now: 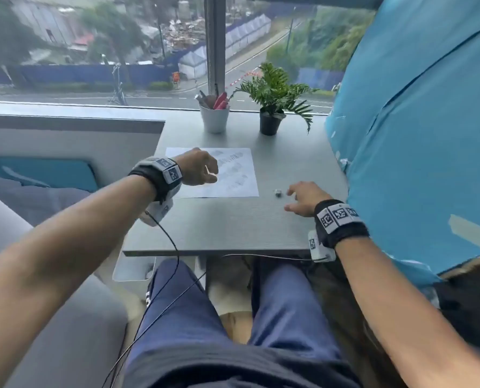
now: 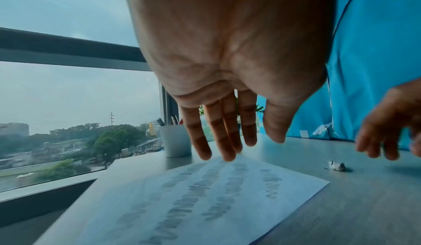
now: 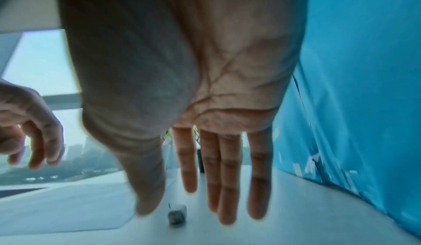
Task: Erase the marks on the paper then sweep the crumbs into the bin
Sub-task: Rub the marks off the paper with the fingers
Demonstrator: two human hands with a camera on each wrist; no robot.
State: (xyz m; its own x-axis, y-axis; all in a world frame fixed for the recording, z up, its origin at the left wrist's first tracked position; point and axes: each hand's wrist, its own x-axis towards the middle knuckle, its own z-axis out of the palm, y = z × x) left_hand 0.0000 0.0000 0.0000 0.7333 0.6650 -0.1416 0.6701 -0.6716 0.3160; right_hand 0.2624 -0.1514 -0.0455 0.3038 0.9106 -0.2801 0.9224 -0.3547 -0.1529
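Observation:
A white sheet of paper (image 1: 234,175) (image 2: 205,198) with several rows of grey pencil scribbles lies flat on the grey table (image 1: 219,225). My left hand (image 1: 201,169) (image 2: 225,141) hovers over the paper's left part, fingers relaxed and pointing down, holding nothing. A small worn grey-white eraser (image 1: 278,193) (image 2: 337,165) (image 3: 177,213) lies on the table just right of the paper. My right hand (image 1: 303,198) (image 3: 205,204) hangs just above it with straight, spread fingers, thumb to its left, not touching it.
A white cup of pens (image 1: 214,116) and a potted green plant (image 1: 272,105) stand at the table's far edge by the window. A blue covered wall (image 1: 418,135) rises on the right. A white bin (image 1: 133,268) sits under the table's front left corner.

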